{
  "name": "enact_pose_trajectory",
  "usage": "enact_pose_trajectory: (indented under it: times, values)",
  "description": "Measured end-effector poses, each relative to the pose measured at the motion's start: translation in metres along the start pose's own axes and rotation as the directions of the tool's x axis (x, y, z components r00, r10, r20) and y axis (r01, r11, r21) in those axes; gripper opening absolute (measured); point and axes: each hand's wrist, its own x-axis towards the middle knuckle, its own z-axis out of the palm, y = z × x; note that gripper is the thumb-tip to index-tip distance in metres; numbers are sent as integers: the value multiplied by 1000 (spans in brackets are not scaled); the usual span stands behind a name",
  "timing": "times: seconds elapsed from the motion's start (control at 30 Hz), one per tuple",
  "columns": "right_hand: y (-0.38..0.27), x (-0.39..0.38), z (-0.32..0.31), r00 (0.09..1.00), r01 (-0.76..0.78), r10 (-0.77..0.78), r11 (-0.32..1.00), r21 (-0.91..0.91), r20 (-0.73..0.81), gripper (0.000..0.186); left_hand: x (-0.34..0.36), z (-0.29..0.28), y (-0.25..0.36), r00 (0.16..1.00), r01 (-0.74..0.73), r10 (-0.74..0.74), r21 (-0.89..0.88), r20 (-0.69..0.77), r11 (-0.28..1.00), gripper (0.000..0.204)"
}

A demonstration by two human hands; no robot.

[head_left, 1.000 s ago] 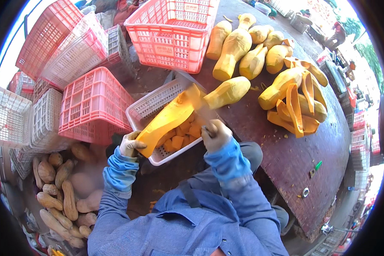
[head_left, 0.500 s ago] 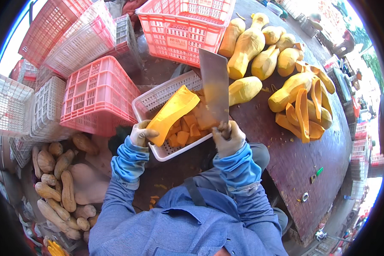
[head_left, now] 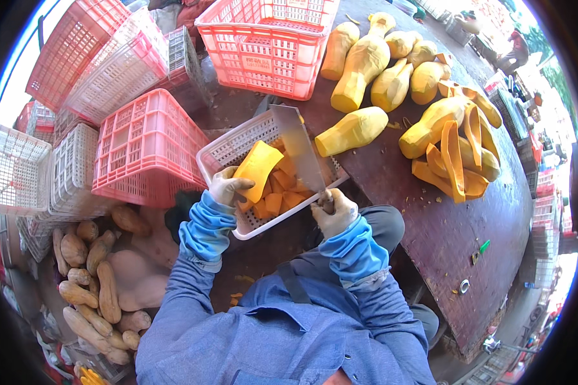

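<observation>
Tbl (head_left: 440, 247), 1 cleaver (head_left: 300, 149), 1 held squash pc (head_left: 259, 169)

Item: crate (head_left: 261, 29), pink, at 12 o'clock. Near wall: one small label (head_left: 258, 63), moulded in the crate's own colour; characters in two lines, larger above, smaller below; too small to read with certainty. Inner far wall, at the top edge: pale plate (head_left: 296, 3), partly cut off, markings illegible.
</observation>
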Motion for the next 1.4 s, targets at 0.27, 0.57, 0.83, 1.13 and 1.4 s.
enact_pose_trajectory:
  times: [0.27,0.57,0.83,1.13,1.4]
  values:
    - [6,-13,-17,996,-73,81,983,166,-47,18,36,5,-23,958,-288,284,159,48,944,51]
    - [24,-38,-90,831,68,375,666,743,-411,18,74,192,33,880,-469,390,371,270,801,28]
    - [52,-83,-202,488,264,625,559,786,-609,20,118,496,-68,529,177,-338,288,778,941,59]
    - [104,-114,-245,322,311,577,684,660,-750,21,83,642,-95,740,599,-412,-243,532,763,53]
    - [95,-107,-233,453,216,537,708,672,-711,20,77,581,-68,831,456,-316,-233,458,859,31]
